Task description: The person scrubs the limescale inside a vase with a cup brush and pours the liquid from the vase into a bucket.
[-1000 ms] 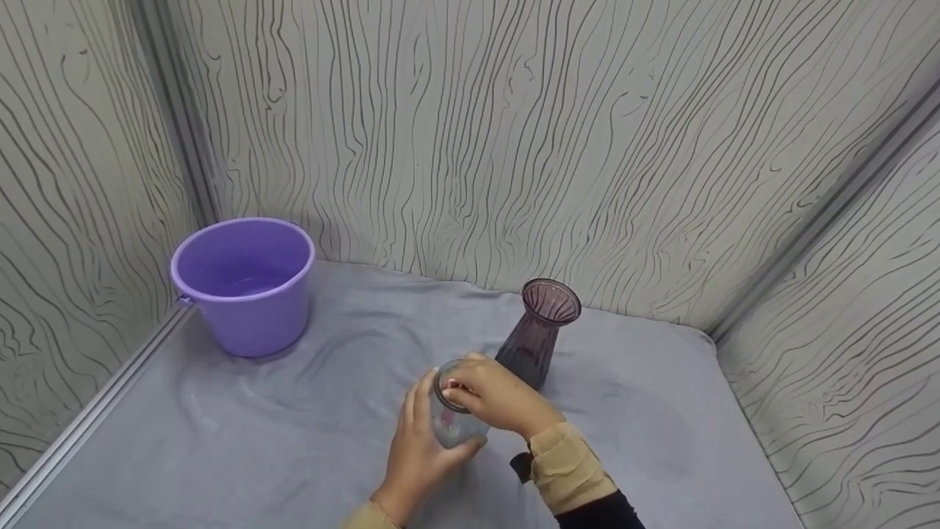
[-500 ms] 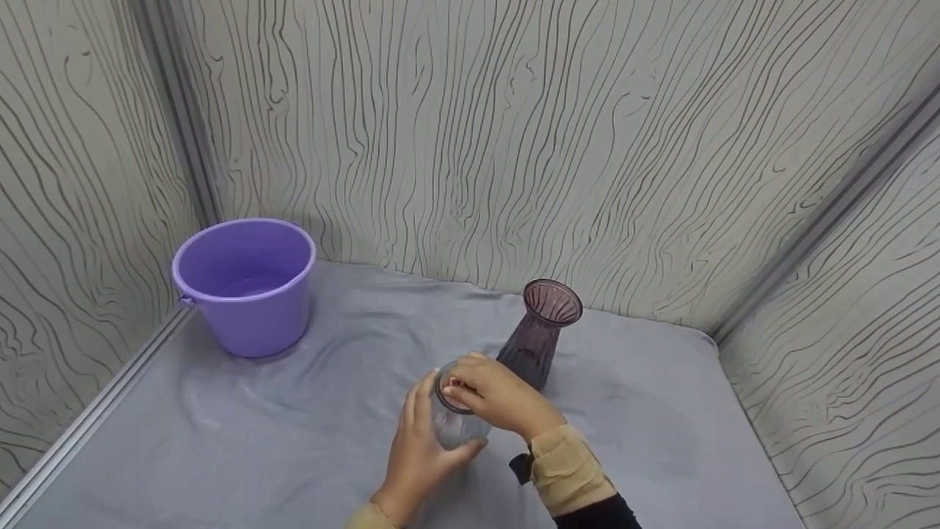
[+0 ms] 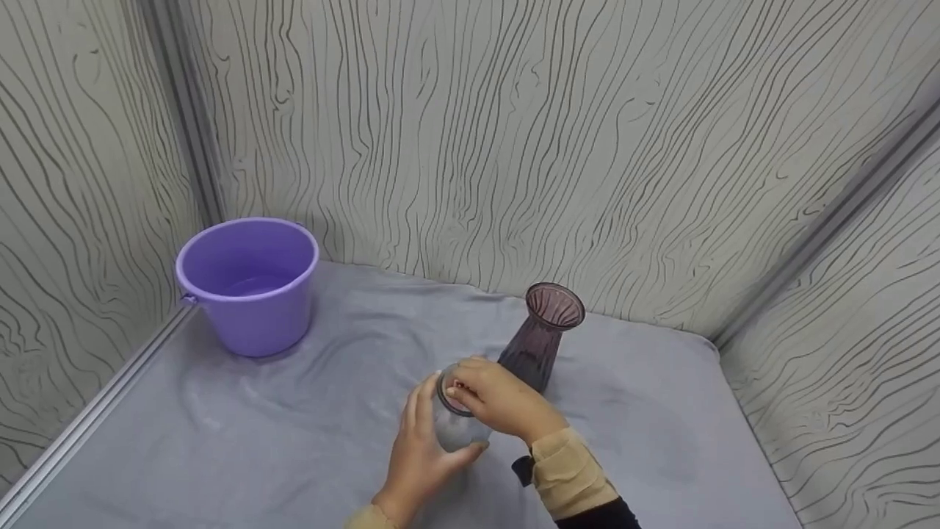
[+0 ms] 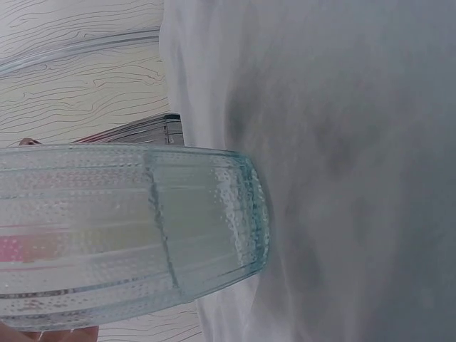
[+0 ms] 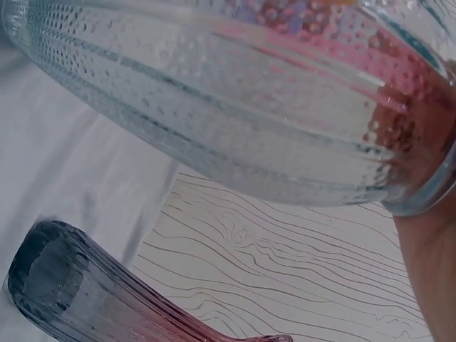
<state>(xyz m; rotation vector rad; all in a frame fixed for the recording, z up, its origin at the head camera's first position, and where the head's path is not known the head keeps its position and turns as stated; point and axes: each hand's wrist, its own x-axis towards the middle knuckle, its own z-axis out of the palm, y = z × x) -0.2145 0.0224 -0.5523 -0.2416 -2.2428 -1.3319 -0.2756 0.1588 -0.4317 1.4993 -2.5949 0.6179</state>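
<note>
My left hand grips the side of a clear ribbed glass vase, fingers along its left and thumb in front. At the vase's round mouth, my right hand has its curled fingertips inside the rim, pinching something pink. Through the dimpled glass in the right wrist view, this pink thing shows blurred, with patches of other colours; its kind cannot be told. The left wrist view also shows a pink streak inside. Just behind the right hand stands a purple ribbed glass vase, partly hidden by it.
A purple bucket stands at the back left on the grey cloth that covers the table. Wood-patterned panels close off the back and sides.
Both hands keep nearly the same place on the clear vase. The pink patch seen through its side below the rim has faded from the head view. The view shifts slightly.
</note>
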